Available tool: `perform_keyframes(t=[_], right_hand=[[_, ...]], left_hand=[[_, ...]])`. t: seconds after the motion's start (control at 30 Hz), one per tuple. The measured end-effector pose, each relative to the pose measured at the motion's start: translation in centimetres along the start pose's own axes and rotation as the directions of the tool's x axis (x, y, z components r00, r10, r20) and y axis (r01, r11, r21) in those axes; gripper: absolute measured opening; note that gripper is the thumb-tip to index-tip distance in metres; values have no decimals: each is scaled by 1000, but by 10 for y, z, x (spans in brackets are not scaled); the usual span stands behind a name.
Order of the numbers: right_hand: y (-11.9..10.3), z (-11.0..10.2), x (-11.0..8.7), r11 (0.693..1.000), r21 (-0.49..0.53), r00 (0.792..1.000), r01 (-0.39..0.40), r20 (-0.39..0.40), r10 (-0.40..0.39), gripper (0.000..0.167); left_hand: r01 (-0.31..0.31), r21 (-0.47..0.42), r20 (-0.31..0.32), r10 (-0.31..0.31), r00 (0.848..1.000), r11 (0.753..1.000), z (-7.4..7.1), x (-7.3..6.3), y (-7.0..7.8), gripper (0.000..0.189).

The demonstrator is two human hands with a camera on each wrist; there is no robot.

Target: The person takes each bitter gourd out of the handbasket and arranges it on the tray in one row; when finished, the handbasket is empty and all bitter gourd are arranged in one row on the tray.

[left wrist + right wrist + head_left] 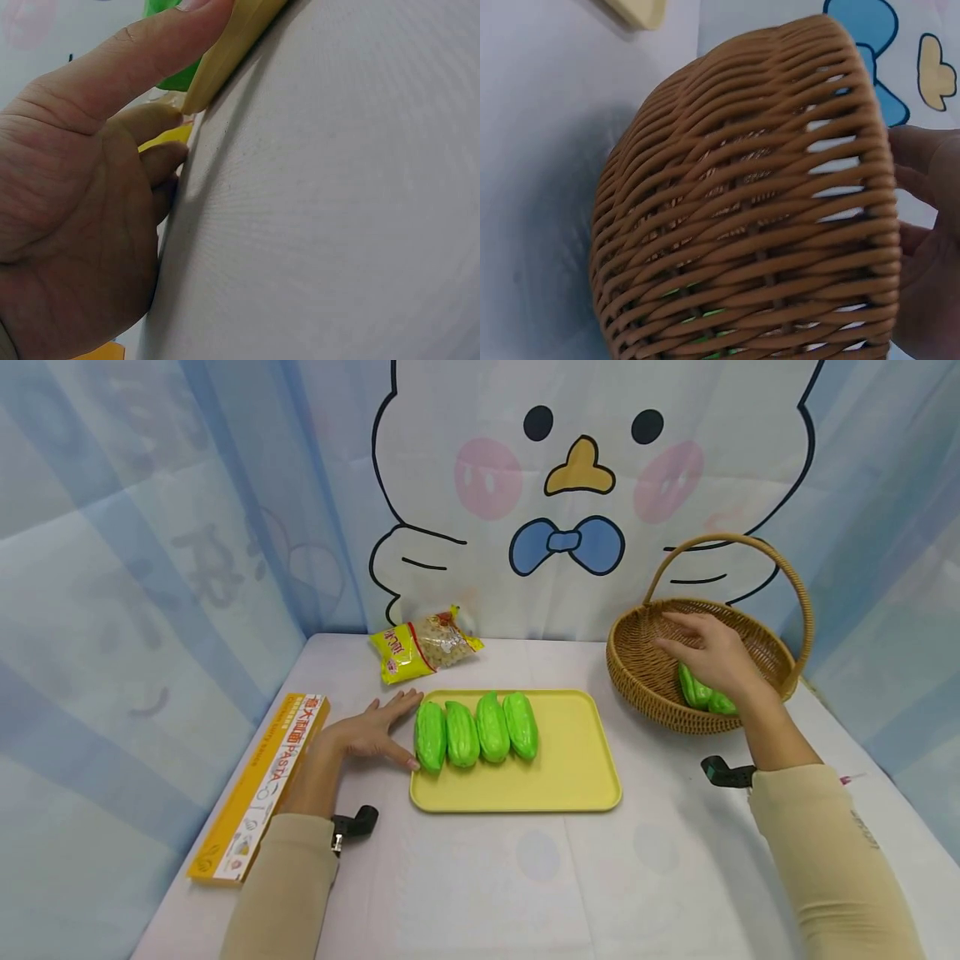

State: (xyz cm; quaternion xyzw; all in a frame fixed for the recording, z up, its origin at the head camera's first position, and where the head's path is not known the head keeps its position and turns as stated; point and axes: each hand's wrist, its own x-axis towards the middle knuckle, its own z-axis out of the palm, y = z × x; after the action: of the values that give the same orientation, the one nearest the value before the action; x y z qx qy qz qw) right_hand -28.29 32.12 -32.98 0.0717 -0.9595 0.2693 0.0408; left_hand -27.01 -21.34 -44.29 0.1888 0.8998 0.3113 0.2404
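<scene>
Several green toy cucumbers (492,727) lie side by side on the left part of a yellow tray (573,760). My left hand (371,731) rests at the tray's left edge, fingers spread and thumb against the rim; the left wrist view shows the thumb on the yellow rim (225,56). Over the wicker basket (652,706) hovers my right hand (712,652), fingers loosely bent with nothing between them. Below it, more green cucumbers (693,689) lie inside the basket, partly hidden by the hand and wrist. The basket's woven side (757,195) covers much of the right wrist view.
A yellow pasta box (258,789) lies along the table's left side, beside my left forearm. Behind the tray is a yellow-and-clear snack bag (427,647). The basket's tall handle (802,602) arches up near my right hand. A printed curtain hangs behind the table.
</scene>
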Motion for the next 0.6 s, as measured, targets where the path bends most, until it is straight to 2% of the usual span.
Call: perform_keyframes(t=[0.33, 0.6], right_hand=[[20, -2, 11, 999, -41, 996, -31, 80, 34, 66], [31, -3, 20, 993, -92, 980, -68, 178, 84, 70]], left_hand=[[2, 5, 1, -2, 1000, 1000, 0, 1, -1, 134], [-11, -3, -1, 11, 1000, 1000, 0, 1, -2, 134]])
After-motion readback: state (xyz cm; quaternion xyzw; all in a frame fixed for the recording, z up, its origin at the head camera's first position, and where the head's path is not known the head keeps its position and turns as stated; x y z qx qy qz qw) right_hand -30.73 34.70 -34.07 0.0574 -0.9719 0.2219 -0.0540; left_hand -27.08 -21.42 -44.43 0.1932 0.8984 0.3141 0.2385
